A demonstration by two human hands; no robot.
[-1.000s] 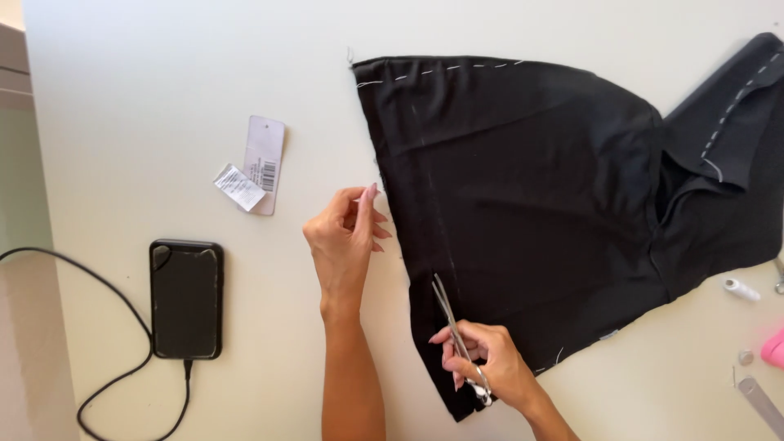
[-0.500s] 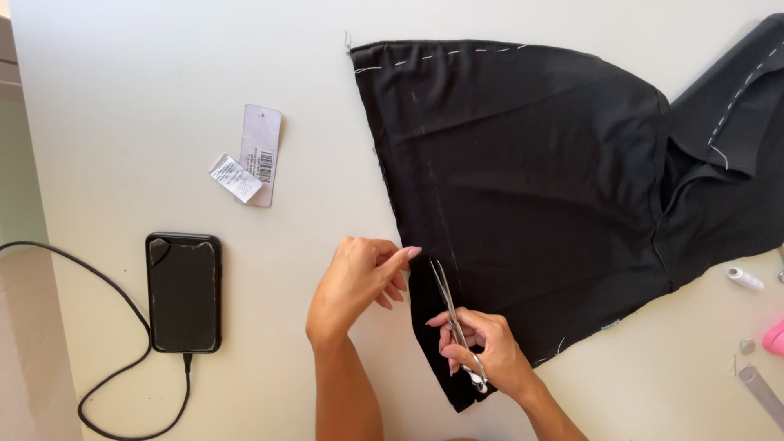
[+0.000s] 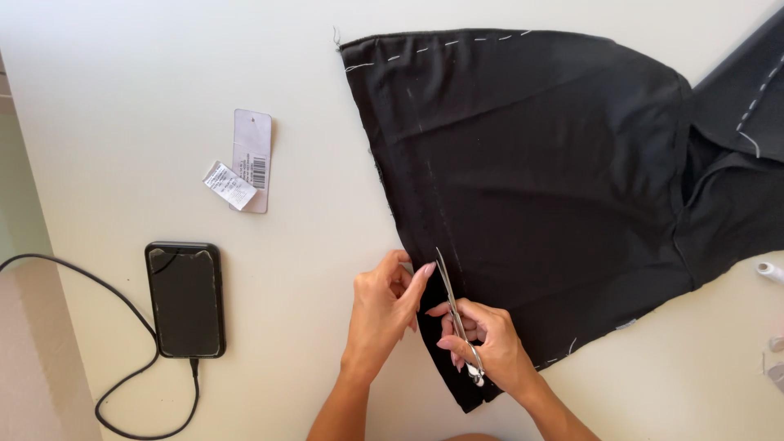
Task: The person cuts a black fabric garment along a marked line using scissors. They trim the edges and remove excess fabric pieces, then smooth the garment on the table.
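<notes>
A black piece of fabric with white basting stitches lies spread on the pale table. My right hand grips a pair of small silver scissors, blades pointing up along the fabric's left edge. My left hand rests on the table beside that edge, its fingertips pinching the fabric right next to the blades.
A black phone on a black cable lies at the left. A paper tag and a small folded label sit above it. A white spool is at the right edge.
My left hand has moved down and right from the upper fabric edge to the scissors. The right hand with the scissors has stayed nearly in place.
</notes>
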